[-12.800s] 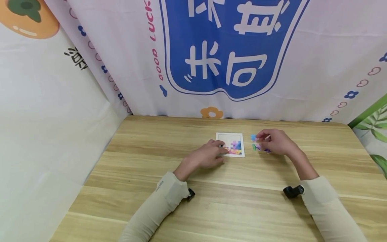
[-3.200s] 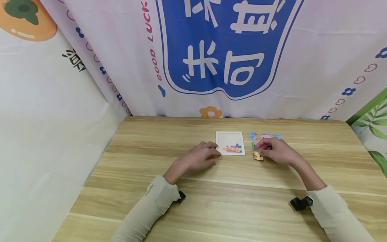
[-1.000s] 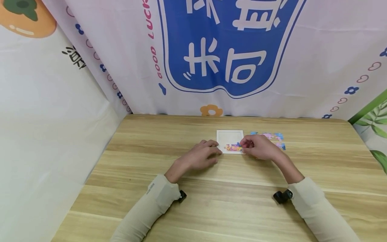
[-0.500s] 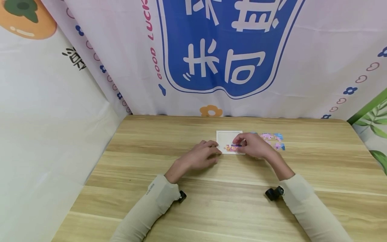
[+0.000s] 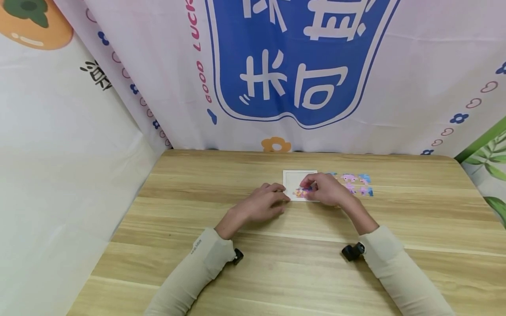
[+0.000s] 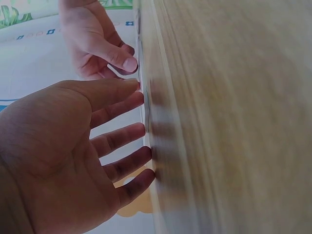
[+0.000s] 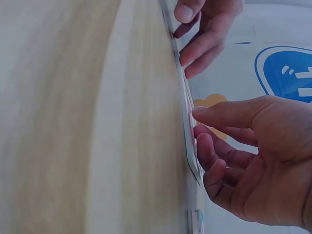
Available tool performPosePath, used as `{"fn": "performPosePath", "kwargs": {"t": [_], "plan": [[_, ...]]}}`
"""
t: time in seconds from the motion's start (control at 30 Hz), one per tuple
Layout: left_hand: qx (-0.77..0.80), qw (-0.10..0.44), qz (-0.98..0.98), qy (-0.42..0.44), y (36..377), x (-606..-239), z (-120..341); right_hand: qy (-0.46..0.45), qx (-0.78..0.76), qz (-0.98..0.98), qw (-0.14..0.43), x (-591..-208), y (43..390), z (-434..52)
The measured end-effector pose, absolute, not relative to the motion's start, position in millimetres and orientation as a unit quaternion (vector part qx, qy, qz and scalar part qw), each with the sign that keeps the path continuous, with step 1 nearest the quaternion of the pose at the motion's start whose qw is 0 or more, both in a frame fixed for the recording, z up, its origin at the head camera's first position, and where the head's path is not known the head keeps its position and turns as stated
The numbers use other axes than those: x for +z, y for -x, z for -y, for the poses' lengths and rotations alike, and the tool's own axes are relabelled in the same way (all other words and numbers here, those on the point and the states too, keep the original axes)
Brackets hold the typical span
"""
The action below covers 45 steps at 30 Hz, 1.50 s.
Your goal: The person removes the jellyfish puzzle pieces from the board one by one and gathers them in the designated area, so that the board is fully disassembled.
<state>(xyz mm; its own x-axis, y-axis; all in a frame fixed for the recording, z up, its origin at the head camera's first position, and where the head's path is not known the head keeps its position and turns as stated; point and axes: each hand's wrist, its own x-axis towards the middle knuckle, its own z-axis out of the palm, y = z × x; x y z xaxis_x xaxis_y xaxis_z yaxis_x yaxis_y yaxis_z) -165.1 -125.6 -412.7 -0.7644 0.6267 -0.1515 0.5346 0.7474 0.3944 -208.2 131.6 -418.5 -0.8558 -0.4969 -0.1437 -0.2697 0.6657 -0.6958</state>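
Note:
A white square puzzle tray lies near the table's far side. Colourful jigsaw pieces lie along its near edge. My left hand rests at the tray's left edge; in the left wrist view, that left hand has its fingers extended and spread. Over the tray, my right hand has thumb and curled fingers at the jigsaw pieces, seemingly pinching one, mostly hidden. In the right wrist view, the right hand's thumb and index finger meet the thin edge of the tray.
Loose jigsaw pieces in pink and blue lie right of the tray, some partly covered by my right hand. A printed curtain hangs behind the wooden table, and a white curtain hangs at its left.
My right hand has moved left from the loose pieces onto the tray. Fewer pieces lie in the tray than in the oldest frame, and more lie beside it. My left hand stays at its edge.

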Motion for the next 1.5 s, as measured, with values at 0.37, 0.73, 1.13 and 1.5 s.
{"fn": "performPosePath", "kwargs": {"t": [0.37, 0.73, 1.13, 1.5], "plan": [[0.164, 0.144, -0.926, -0.309, 164, -411, 126, 0.223, -0.353, -0.897, 0.145, -419, 207, -127], [0.164, 0.142, -0.926, -0.308, 164, -412, 127, 0.221, -0.369, -0.892, 0.14, -419, 206, -125], [0.165, 0.146, -0.925, -0.309, 163, -409, 126, 0.202, -0.376, -0.894, 0.133, -412, 202, -133], [0.165, 0.149, -0.926, -0.305, 161, -407, 126, 0.186, -0.384, -0.896, 0.124, -408, 195, -170]]}}
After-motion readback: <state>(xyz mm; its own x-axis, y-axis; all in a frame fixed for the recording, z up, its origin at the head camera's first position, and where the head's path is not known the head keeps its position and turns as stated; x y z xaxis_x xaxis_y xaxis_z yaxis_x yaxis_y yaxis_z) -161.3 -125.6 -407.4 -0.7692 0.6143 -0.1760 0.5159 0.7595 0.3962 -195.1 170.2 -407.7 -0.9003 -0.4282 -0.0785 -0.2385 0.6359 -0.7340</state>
